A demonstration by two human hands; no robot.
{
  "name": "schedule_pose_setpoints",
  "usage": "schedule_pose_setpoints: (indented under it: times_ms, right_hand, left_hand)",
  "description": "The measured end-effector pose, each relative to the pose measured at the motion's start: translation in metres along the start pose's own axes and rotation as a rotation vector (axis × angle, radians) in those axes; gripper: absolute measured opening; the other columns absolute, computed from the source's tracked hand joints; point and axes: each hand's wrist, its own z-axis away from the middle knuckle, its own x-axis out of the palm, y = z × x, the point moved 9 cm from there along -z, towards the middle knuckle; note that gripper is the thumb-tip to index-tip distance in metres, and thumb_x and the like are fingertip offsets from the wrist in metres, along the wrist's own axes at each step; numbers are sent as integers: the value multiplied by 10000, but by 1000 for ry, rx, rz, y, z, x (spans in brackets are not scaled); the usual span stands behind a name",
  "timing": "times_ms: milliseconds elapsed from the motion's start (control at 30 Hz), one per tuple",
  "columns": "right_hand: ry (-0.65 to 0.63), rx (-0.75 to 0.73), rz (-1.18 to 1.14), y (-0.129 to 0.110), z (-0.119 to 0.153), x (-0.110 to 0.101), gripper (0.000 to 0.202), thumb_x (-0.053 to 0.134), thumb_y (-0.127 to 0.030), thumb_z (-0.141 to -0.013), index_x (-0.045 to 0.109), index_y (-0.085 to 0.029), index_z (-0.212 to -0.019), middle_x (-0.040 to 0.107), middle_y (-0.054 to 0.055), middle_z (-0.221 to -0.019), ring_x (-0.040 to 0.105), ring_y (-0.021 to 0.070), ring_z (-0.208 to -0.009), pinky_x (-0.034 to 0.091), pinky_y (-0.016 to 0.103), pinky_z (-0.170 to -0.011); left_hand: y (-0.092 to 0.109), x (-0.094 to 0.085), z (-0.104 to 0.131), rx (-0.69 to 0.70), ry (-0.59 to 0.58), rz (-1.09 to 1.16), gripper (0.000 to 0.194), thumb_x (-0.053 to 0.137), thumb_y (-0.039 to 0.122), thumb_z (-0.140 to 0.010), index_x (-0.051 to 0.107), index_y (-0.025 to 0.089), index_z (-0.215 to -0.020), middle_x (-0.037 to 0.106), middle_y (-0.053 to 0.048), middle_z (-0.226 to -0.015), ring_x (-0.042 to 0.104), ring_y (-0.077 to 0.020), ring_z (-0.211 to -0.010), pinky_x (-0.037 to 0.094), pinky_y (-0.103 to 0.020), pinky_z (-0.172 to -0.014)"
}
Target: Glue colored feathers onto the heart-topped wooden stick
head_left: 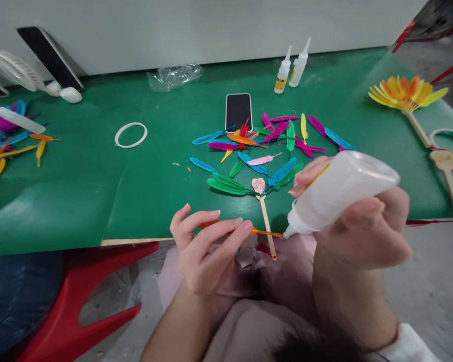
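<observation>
Between the fingers of my left hand (211, 246) is an orange feather (262, 232), its quill pointing right. My right hand (370, 231) grips a white glue bottle (343, 188), tilted so that its nozzle meets or nearly meets the quill tip. Below them a wooden stick (266, 221) with a heart-shaped head (258, 186) juts over the table edge. Green feathers (226, 185) and a blue feather (281, 172) fan out on both sides of the head. Whether glue is coming out is too small to tell.
Loose coloured feathers (275, 131) lie beyond the stick, near a phone (238, 111). Two small bottles (282, 75) stand at the back. A white ring (131, 135) lies left; a yellow feather fan (407, 95) lies right. A red stool (71, 306) stands at lower left.
</observation>
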Motion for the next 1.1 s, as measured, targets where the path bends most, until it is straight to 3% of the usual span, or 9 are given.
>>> schedule_pose_setpoints:
  times_ms: [400, 700, 933, 1100]
  right_hand:
    - [-56, -1, 3, -2, -1, 3, 189, 638, -431, -715, 698, -254, -688, 672, -43, -748, 614, 172, -592, 493, 321, -437]
    - [-16, -40, 9, -2, -2, -1, 200, 635, -439, -720, 693, -258, -657, 655, -34, -716, 614, 172, -628, 474, 292, -415]
    - [24, 52, -46, 2, -3, -7, 232, 605, -447, -745, 693, -243, -677, 664, -24, -745, 630, 184, -602, 527, 345, -487]
    - [-3, 39, -103, 1, -5, -4, 224, 625, -406, -742, 702, -200, -696, 670, -18, -738, 631, 169, -622, 522, 303, -483]
  left_hand:
    - [-2, 1, 1, -10, -14, -6, 184, 645, 135, -752, 687, 313, -747, 637, 26, -647, 546, -156, -826, 397, -437, -909]
    - [-2, 2, 0, -28, -40, -8, 197, 656, 121, -735, 691, 314, -753, 646, 29, -659, 548, -171, -825, 399, -445, -907]
    - [-1, 1, -1, -15, -21, 12, 189, 651, 108, -738, 689, 293, -751, 645, 24, -653, 535, -161, -822, 395, -445, -909]
    - [-2, 2, -2, -25, -33, -14, 185, 654, 131, -742, 684, 313, -747, 642, 30, -648, 542, -164, -809, 403, -440, -902]
